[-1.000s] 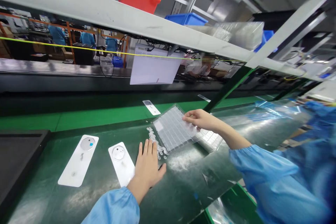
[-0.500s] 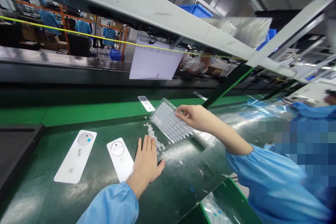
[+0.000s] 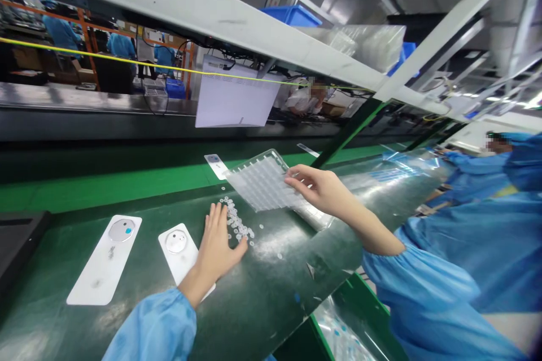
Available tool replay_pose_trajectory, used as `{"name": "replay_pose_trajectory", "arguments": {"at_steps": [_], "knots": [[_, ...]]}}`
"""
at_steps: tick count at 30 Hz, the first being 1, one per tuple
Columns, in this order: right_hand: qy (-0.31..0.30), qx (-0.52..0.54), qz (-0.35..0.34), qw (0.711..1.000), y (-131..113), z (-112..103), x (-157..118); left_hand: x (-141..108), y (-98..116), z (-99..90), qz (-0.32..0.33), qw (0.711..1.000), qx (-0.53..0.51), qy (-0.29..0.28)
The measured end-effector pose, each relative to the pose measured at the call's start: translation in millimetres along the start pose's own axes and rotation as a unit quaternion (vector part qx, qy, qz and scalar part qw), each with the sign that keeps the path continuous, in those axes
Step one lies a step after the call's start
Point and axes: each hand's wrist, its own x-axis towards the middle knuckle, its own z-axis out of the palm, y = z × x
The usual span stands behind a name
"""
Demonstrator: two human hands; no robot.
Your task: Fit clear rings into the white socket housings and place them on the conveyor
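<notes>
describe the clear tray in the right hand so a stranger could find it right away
Start at the dark green bench under the grey shelf. Past the two white plates, the right hand grips a clear plastic tray, tilted above a scatter of small clear parts beside the left hand. Only it shows a grid of tiny pockets.

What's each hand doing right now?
Left hand: open, flat on the green bench beside the small clear parts.
Right hand: gripping the clear compartment tray.

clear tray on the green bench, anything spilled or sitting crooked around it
Yes. The clear tray is tilted, raised by the right hand, and small clear round parts lie loose in a scatter on the green bench below its low edge, by the fingertips of the flat left hand.
</notes>
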Motion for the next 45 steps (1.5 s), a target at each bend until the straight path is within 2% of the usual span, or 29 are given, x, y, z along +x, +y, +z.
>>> {"name": "replay_pose_trajectory", "arguments": {"at_steps": [4,9,12,15,19,21,24,28,32,36,45], "knots": [[0.034,0.109,0.045,0.992,25,2,-13,20,-17,-7.1,-0.003,0.999,0.003,0.032],[0.077,0.217,0.125,0.965,56,15,-34,45,-24,-2.8,-0.011,1.0,0.02,0.019],[0.11,0.237,0.149,0.954,70,24,-42,64,-23,2.0,0.0,0.999,0.042,0.016],[0.155,0.236,0.145,0.948,82,30,-48,84,-24,7.3,0.02,0.997,0.078,0.006],[0.179,0.216,0.159,0.946,94,40,-57,102,-24,12.3,0.043,0.988,0.145,-0.041],[0.19,0.21,0.178,0.942,99,46,-62,104,-24,13.0,0.061,0.982,0.164,-0.064],[0.211,0.21,0.199,0.934,105,56,-69,99,-22,12.1,0.083,0.982,0.154,-0.07],[0.228,0.228,0.216,0.922,109,69,-78,88,-18,9.7,0.114,0.988,0.089,-0.053],[0.247,0.258,0.225,0.907,110,79,-86,80,-16,7.2,0.116,0.992,0.029,-0.03],[0.265,0.277,0.233,0.894,107,87,-92,79,-15,5.4,0.118,0.993,0.007,-0.012],[0.258,0.319,0.231,0.882,96,101,-96,84,-19,7.2,0.166,0.986,-0.031,0.004]]}}
